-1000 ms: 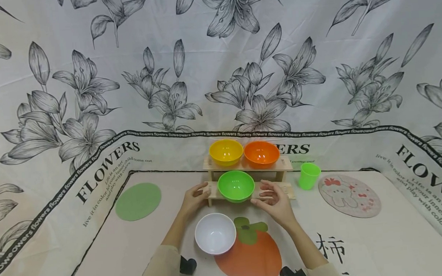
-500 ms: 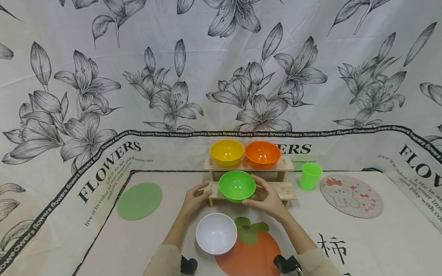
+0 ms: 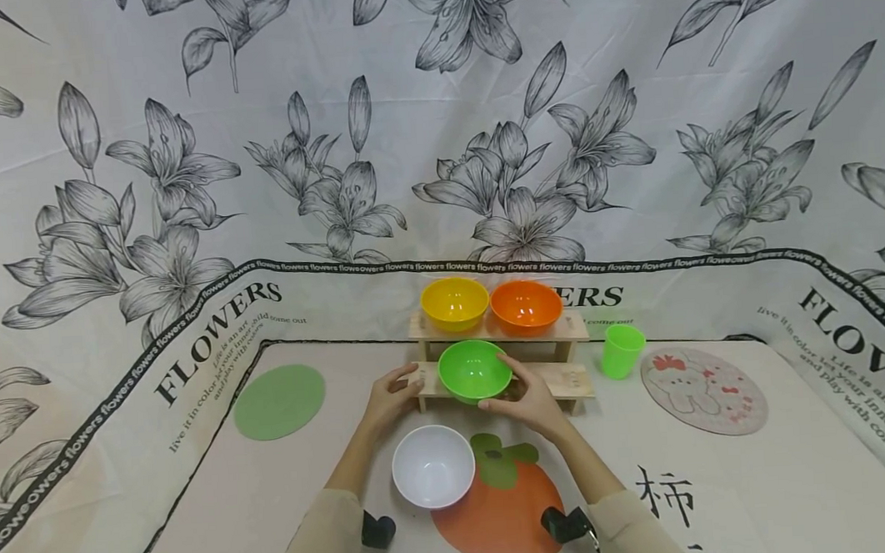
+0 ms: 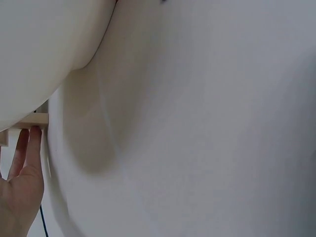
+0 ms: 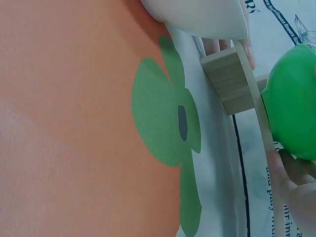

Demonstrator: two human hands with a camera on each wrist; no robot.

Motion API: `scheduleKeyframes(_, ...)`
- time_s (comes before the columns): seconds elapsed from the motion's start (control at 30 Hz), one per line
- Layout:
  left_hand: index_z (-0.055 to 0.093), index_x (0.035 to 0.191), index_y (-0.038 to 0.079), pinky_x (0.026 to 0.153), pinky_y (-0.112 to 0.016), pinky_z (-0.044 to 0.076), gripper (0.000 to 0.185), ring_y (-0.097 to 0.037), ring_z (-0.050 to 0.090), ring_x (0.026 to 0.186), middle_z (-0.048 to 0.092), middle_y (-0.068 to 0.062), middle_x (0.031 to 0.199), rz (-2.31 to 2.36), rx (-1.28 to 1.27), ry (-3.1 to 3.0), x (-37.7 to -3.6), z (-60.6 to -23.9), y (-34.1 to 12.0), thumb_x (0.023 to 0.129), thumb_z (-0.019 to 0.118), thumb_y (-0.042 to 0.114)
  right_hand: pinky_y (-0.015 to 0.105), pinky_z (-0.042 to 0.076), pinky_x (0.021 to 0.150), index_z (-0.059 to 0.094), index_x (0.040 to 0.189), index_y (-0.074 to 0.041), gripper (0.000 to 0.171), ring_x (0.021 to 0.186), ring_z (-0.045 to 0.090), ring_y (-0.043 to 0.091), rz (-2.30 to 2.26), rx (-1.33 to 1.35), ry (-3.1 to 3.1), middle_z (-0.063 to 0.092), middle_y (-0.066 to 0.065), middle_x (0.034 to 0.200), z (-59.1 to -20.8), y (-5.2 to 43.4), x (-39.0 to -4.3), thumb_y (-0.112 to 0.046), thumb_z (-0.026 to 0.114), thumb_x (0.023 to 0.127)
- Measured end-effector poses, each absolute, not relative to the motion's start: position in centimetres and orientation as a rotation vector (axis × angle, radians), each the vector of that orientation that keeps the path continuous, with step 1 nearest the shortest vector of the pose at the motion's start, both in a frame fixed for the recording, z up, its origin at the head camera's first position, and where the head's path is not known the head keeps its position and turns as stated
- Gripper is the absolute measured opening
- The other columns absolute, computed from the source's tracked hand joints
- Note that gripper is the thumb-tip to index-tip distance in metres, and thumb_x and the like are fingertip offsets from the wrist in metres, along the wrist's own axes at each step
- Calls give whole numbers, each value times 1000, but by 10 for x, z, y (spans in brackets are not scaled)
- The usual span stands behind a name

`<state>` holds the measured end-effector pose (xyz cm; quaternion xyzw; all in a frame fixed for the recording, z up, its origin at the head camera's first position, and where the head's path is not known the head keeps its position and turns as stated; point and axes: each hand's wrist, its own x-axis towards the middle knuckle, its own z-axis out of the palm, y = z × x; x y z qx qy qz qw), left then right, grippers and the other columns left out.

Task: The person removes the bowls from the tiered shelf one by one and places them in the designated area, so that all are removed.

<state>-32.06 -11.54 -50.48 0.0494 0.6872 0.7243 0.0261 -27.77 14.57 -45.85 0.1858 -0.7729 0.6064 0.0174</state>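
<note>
A green bowl [image 3: 471, 368] sits on the lower step of a small wooden stand [image 3: 568, 378]. My right hand [image 3: 522, 396] grips the bowl's right side, thumb low at the front and fingers round the far rim. In the right wrist view the green bowl [image 5: 292, 106] lies over the stand [image 5: 229, 79], with my fingers [image 5: 291, 180] under it. My left hand [image 3: 389, 396] rests against the stand's left end. The left wrist view shows its straight fingers [image 4: 25, 158] touching the wooden end [image 4: 35, 120].
A yellow bowl [image 3: 455, 302] and an orange bowl [image 3: 525, 305] stand on the upper step. A white bowl [image 3: 432, 467] sits in front between my forearms. A green cup [image 3: 621, 351], a pink round coaster [image 3: 704, 390] and a green round mat [image 3: 279, 402] lie around.
My right hand moved left from the stand's lower step onto the green bowl and closed round its right side. The left hand stayed at the stand's end.
</note>
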Motion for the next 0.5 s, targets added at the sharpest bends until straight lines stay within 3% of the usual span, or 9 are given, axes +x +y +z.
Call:
scheduleKeyframes(0.3,55,128,-3,83,-35,57,44,-21,63,93,61,-25,113,2238,153,2136,-322,-505,-115,86,66,4,39,50,96,29,146,-2,86,119,50,38,1912,570,-2361,35,23,146,-461,148,-275,-4,78,75)
scheduleKeyframes(0.5,53,129,-5,85,-38,56,44,-21,63,92,61,-27,112,2254,178,2128,-322,-508,-115,87,66,5,34,54,89,28,145,2,89,112,55,40,1890,569,-2349,35,26,145,-460,151,-269,-2,79,73)
